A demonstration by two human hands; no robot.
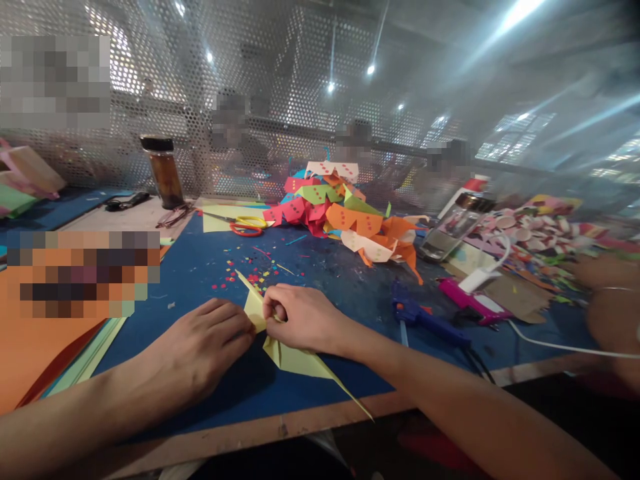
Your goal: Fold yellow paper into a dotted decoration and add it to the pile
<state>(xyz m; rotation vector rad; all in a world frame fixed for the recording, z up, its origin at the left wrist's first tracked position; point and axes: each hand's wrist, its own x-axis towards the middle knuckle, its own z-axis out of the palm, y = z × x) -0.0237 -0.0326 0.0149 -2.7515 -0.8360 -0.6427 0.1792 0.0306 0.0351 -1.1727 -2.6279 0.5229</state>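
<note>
Perforated metal screen [300,67] behind a blue-topped table [240,393], bright ceiling lights [370,69] overhead.

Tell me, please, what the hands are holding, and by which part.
A folded yellow paper: the right hand pinches it at its middle fold, and the left hand presses on its left edge.
</note>
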